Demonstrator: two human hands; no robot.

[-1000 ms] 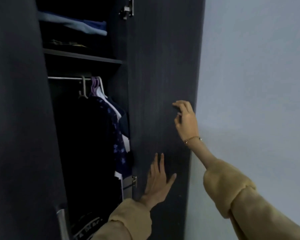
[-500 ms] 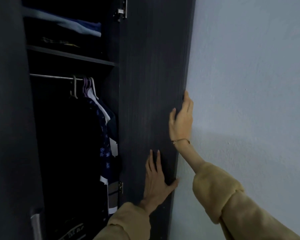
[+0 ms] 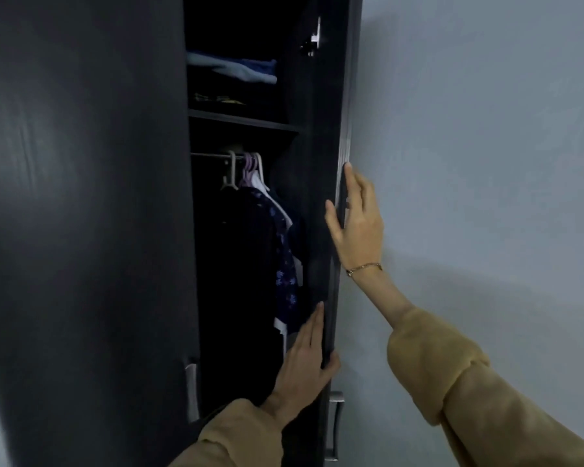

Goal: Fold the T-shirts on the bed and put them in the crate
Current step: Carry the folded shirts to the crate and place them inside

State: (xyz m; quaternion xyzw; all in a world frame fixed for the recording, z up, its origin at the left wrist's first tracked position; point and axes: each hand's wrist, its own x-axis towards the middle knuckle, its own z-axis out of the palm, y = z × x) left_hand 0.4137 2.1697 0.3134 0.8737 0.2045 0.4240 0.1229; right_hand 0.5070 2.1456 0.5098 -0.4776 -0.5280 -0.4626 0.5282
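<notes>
Neither the bed, the T-shirts nor the crate is in view. I face a dark wardrobe with its right door [image 3: 321,183] partly swung in and seen almost edge-on. My left hand [image 3: 304,362] lies flat on the door's inner face low down, fingers straight, thumb round the front edge. My right hand [image 3: 356,224] is higher up on the same edge, with its thumb on the inner side and its straight fingers on the outer side. Neither hand holds anything loose.
Inside, folded blue clothes [image 3: 236,69] lie on a shelf, and dark garments [image 3: 267,251] hang from a rail. The shut left door [image 3: 81,214] fills the left side. A metal handle [image 3: 334,423] sits low on the right door. A pale wall [image 3: 486,163] stands at right.
The right door has swung from wide open toward shut and now shows its edge. Both hands moved with it, the right hand from the door's face to straddling its edge.
</notes>
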